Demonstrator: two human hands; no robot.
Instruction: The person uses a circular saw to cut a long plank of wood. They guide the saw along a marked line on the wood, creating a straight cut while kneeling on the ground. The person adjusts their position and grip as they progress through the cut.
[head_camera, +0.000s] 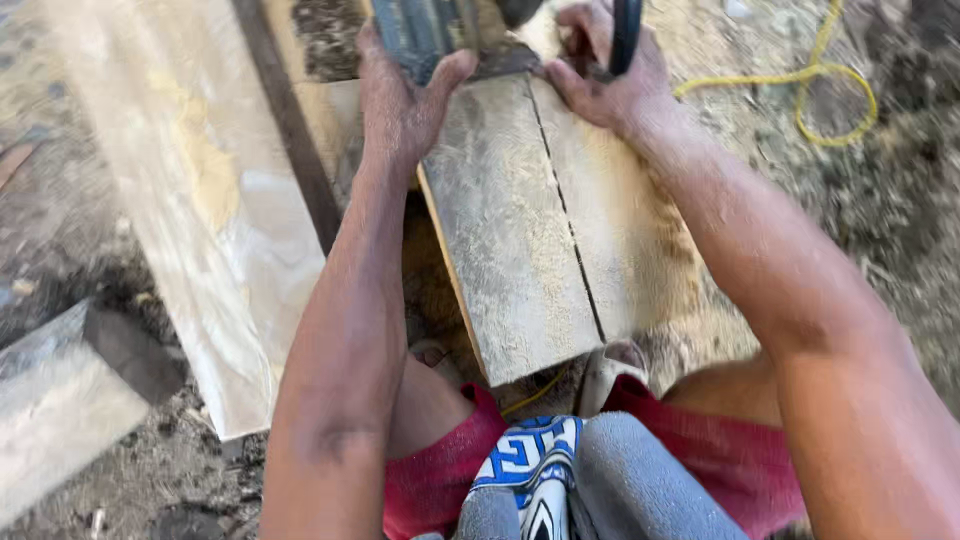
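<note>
A pale wooden board (510, 230) lies in front of me, dusted with sawdust, with a thin straight cut line (567, 210) running along its length. At its far end sits a power saw (440, 30), mostly cut off by the frame's top edge. My left hand (400, 95) grips the saw's blue-grey body. My right hand (600, 70) is closed around the saw's black handle (627, 35). Both forearms reach forward over my knees in red shorts.
A long pale plank (200, 190) lies to the left beside a dark strip of wood (295, 130). A grey wood block (55, 400) sits at lower left. A yellow cord (830, 80) loops on the sawdust-covered ground at upper right. My sandalled foot (610, 365) rests under the board's near end.
</note>
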